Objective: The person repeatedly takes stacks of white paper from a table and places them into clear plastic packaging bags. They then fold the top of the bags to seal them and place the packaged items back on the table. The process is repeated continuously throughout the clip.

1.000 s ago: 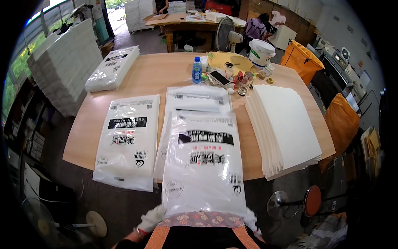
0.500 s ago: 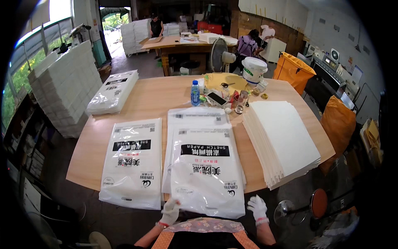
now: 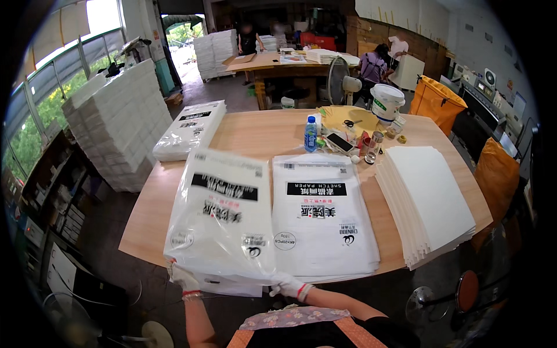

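Both gloved hands lift a glossy white plastic-wrapped paper pack [image 3: 223,223] off the wooden table [image 3: 261,130].
Left hand [image 3: 183,277] at seven o'clock and right hand [image 3: 288,285] at five, fingers clamped on its near corners; it looks heavy, slippery, bendable, best supported underneath.

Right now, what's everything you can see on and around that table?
Held pack: one, white plastic, lifted at near left edge.
Middle pack pile: white, table centre.
Far pack pile: white, far left corner.
Loose sheets: one white stack, right side.
Bottle: one, blue-capped, far centre.
Phone: one, dark, beside bottle.
Bucket: one, white, far right.
Table: one, wooden.
Left hand: white glove, grips pack's corner.
Right hand: white glove, grips pack's near edge.
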A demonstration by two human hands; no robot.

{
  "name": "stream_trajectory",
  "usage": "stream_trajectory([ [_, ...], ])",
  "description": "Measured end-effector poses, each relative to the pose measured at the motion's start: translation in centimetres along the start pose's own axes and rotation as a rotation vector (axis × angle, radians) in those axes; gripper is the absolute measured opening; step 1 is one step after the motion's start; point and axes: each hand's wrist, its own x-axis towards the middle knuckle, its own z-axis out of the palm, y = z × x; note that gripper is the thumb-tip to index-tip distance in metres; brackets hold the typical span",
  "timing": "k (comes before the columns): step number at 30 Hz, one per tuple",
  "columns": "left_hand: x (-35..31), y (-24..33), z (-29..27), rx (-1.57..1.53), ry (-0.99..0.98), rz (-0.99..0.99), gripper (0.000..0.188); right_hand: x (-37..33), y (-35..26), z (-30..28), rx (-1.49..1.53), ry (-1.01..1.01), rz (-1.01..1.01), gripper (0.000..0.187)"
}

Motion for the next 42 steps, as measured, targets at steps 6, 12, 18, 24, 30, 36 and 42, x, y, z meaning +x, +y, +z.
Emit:
stream_trajectory([
  [6,6.7,-6.5,-3.2,1.717,0.013,0.527,0.031,0.4,-1.1,4.9,-0.408,0.238,0.098,0.029],
  [12,-15.9,-15.1,7.4,1.072,-1.408,0.482,0.050,-13.8,-5.3,-1.1,-1.137,0.592,-0.313,0.044],
  [18,-29.2,-17.0,12.1,1.199,-1.751,0.816,0.057,-39.2,-18.2,-6.1,-2.014,1.724,-0.110,0.056],
  [24,-31.9,-14.7,13.4,1.127,-1.773,0.548,0.049,-48.1,-22.0,-8.8,-1.811,1.515,-0.147,0.056],
  [30,-36.7,-10.2,17.3,0.820,-2.174,-0.360,0.035,-51.0,-22.0,-12.8,-1.693,1.595,-0.406,0.028],
  [36,-42.5,-7.1,23.0,-0.032,-1.650,-1.468,0.033,-40.5,-19.7,1.7,-2.131,1.176,-0.715,0.012],
  [42,-36.6,-5.9,23.3,0.395,-1.739,-1.297,0.046,-47.0,-11.6,-4.0,-1.018,0.965,-0.755,0.026],
])
